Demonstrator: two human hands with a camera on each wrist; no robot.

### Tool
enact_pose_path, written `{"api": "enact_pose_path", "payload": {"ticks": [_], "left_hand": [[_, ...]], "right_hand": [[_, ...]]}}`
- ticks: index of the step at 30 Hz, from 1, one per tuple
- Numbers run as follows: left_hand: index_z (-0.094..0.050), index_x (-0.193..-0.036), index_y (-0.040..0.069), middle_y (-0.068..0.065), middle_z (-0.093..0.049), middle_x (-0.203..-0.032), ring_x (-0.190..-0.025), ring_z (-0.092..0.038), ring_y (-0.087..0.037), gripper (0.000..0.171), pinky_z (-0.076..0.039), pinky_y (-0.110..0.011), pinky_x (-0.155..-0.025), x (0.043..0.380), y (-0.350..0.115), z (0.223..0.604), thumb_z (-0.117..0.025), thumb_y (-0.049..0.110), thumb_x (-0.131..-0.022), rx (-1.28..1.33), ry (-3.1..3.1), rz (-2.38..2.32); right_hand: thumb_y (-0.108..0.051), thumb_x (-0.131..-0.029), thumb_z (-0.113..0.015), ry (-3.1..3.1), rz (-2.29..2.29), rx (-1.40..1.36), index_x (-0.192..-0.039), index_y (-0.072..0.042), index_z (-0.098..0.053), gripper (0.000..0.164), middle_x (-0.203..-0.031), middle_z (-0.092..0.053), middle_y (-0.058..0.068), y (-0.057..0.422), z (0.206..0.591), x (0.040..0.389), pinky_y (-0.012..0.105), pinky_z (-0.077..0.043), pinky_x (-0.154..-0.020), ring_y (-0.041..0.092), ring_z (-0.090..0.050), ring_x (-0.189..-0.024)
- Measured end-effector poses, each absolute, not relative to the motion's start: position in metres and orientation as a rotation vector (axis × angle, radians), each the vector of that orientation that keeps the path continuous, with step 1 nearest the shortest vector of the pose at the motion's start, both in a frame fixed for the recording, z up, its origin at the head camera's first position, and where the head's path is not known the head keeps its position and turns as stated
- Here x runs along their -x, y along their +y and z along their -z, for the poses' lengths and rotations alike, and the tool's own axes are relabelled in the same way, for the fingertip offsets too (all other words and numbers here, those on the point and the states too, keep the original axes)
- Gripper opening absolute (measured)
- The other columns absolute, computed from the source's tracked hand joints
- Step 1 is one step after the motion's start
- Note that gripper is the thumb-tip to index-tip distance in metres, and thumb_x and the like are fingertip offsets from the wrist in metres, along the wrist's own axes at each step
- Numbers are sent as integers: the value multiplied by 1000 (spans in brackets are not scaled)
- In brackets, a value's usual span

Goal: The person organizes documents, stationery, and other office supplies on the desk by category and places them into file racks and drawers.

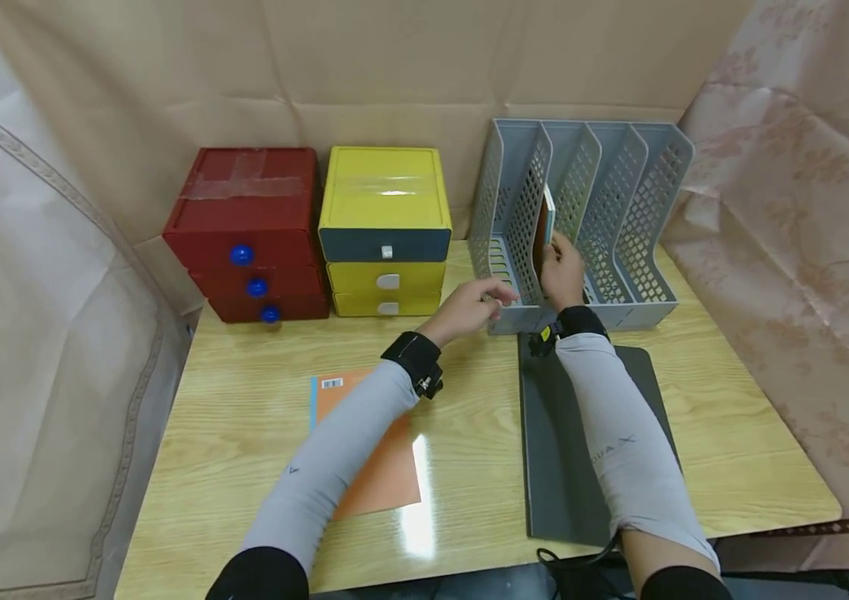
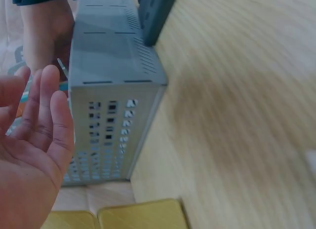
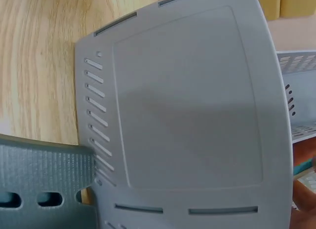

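Observation:
A grey file organizer (image 1: 652, 315) with perforated dividers stands at the back right. My right hand (image 1: 563, 271) reaches into its second compartment from the left and grips a thin notebook (image 1: 547, 218) by its near edge. The notebook stands upright beside the divider, showing a brown-orange face and a light blue edge; its lower part is hidden. Just outside the organizer's front left corner is my left hand (image 1: 472, 308), fingers loosely extended and holding nothing. In the left wrist view, the left palm (image 2: 29, 165) shows beside the organizer's side wall (image 2: 106, 125).
An orange notebook (image 1: 382, 475) with a blue spine lies under my left forearm. Beneath my right forearm lies a dark grey flat board (image 1: 555, 467), touching the organizer's front. Red drawers (image 1: 244, 208) and yellow drawers (image 1: 385, 187) stand at the back left.

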State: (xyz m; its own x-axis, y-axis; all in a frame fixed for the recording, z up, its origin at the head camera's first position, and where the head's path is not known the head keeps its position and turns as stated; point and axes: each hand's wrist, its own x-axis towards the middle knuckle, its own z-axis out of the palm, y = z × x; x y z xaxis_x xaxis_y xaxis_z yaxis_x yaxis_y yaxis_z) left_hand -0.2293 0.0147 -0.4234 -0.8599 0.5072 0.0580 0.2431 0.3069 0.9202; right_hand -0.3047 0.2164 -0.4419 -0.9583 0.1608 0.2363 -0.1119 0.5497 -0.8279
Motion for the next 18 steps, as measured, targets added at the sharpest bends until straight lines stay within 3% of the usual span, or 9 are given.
{"api": "enact_pose_path", "payload": {"ticks": [6,10,13,18], "left_hand": [[-63,-112,6,-12,-62,-110,-89,-60,-24,22,-50,-26,-69,219,-5,432,-47,9,-96,-728,2334,-1553],[-64,-107,16,-9,-62,-108,-87,-60,-19,17,-51,-26,-72,211,-28,432,-50,16,-97,-764,2373,-1450],[-63,-104,24,-5,-62,-106,-89,-61,-19,14,-51,-27,-73,207,-48,433,-51,20,-97,-766,2406,-1368],[-63,-108,20,-1,-62,-109,-100,-58,-16,16,-48,-30,-83,198,-86,435,-54,20,-95,-800,2537,-1105]], "right_hand": [[-49,-97,-38,-2591,-1464,124,-148,-22,-26,59,-146,-38,12,215,439,297,49,-35,-105,30,-39,-133],[-60,-93,-35,-2593,-1515,219,-151,-23,-10,73,-153,-25,11,210,437,285,49,-31,-108,30,-31,-138],[-59,-92,-37,-2529,-1537,206,-149,-24,-10,73,-152,-23,11,205,436,277,47,-31,-108,30,-31,-137],[-55,-93,-41,-2405,-1512,87,-144,-19,-20,66,-142,-27,11,195,432,267,41,-32,-106,27,-34,-131]]}}
